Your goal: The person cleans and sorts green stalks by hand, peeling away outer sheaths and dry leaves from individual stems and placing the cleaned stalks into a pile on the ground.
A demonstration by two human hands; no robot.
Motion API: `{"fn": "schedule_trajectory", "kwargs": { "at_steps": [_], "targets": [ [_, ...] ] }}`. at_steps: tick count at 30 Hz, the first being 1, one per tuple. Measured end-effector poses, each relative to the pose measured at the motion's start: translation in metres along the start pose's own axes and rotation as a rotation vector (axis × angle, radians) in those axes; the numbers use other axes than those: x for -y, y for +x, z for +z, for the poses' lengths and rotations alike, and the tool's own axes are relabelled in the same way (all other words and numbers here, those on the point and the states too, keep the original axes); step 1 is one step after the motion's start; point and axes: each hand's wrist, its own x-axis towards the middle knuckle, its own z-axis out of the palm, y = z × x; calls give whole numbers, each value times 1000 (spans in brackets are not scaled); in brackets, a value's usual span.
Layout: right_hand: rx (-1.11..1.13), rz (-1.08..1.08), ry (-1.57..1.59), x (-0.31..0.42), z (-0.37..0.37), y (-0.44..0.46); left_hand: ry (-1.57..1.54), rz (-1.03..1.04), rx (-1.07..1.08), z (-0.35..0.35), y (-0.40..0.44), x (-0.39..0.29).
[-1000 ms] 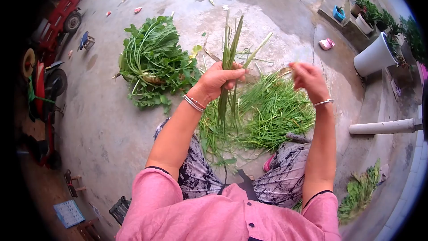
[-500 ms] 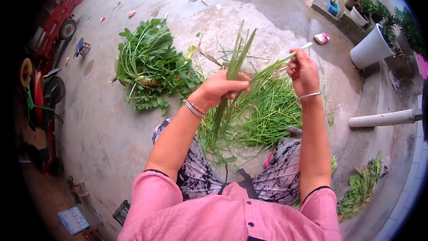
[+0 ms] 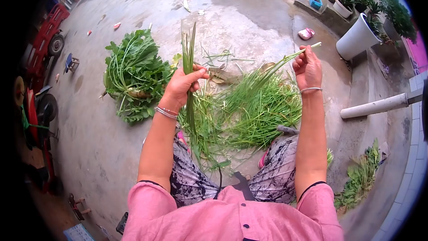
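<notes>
My left hand [image 3: 181, 85] is closed around a bunch of long dark green leaves [image 3: 189, 51], which stand upright and hang below the fist. Between the pinched fingers of my right hand [image 3: 307, 68] is a green stalk [image 3: 287, 59] with a pale end; its leaves trail down to the left. On the ground between my knees lies a loose pile of thin green leaves [image 3: 267, 114]. A bundle of leafy greens with pale roots [image 3: 136, 71] rests to the left of my left hand.
A red cart [image 3: 47, 31] and a small stool [image 3: 71, 63] are at the left. Potted plants, a tall white pot [image 3: 358, 38] and a white pipe [image 3: 374, 106] line the right side. More wilted greens [image 3: 360, 178] lie at the lower right. A pink shoe [image 3: 306, 34] sits farther ahead.
My left hand has moved left with its bunch, away from my right hand. My right hand, bare-looking a second ago, now holds a stalk pulled out to the right. The view has shifted.
</notes>
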Motion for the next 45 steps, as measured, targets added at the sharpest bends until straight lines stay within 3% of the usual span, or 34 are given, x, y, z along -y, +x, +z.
{"fn": "schedule_trajectory", "kwargs": {
  "at_steps": [8, 16, 26, 30, 33, 36, 38, 45],
  "targets": [
    [104, 29, -25, -15, 16, -8, -22, 18, 116, 21, -3, 7],
    [115, 91, -305, -48, 57, -37, -106, 119, 108, 62, -8, 4],
    [164, 70, -387, -61, 58, -39, -147, 91, 132, 57, 9, 13],
    [-10, -53, -86, -34, 36, -12, -266, 85, 48, 35, 13, 14],
    [63, -49, 38, -7, 8, 3, -233, 82, -94, 27, 8, 1],
    [144, -59, 142, 7, -7, 6, -247, 55, -76, 15, 10, 5],
    [-51, -109, 159, 10, -3, 7, -238, 47, -73, 16, 8, 5],
    [-46, -135, 239, 32, -24, 13, -123, 7, 23, 18, 3, 5]
  ]
}}
